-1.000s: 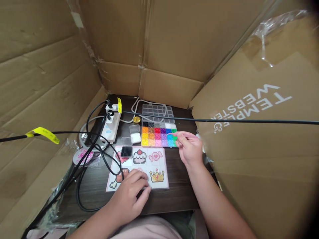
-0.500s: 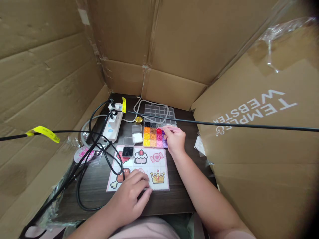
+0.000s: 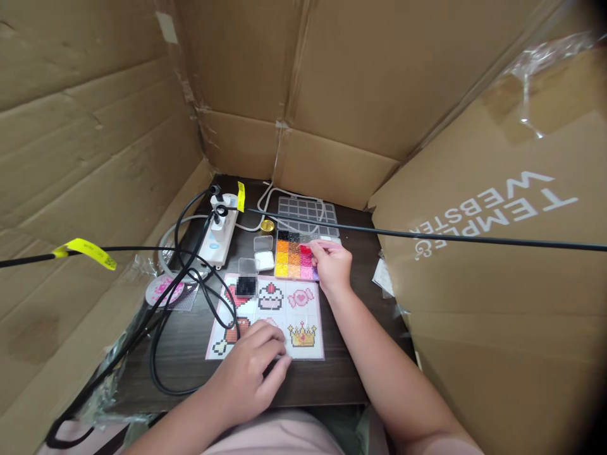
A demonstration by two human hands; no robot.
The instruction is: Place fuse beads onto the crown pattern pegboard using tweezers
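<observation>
My right hand [image 3: 333, 265] is over the right side of a divided bead box [image 3: 289, 260]. Its fingers are pinched together near the red beads [image 3: 305, 249]; whatever they hold is too small to make out. Black, orange, yellow, brown and pink beads fill other compartments. My left hand [image 3: 258, 360] rests on the lower edge of a pattern sheet [image 3: 310, 309], fingers loosely bent and thumb apart, with nothing visible in it. The sheet shows pixel pictures, among them a cupcake, a candy and a crown. The left hand covers part of it.
A small box of black beads [image 3: 246, 286] sits on the sheet, a white one [image 3: 264, 260] behind it. Black cables [image 3: 154, 354] loop at left beside a power strip [image 3: 219, 237]. One cable crosses above the bead box. Cardboard walls [image 3: 341, 139] surround the table.
The view has shifted slightly. My right hand stays pinched at the red beads, its fingertips barely moved. My left hand keeps its place on the sheet.
</observation>
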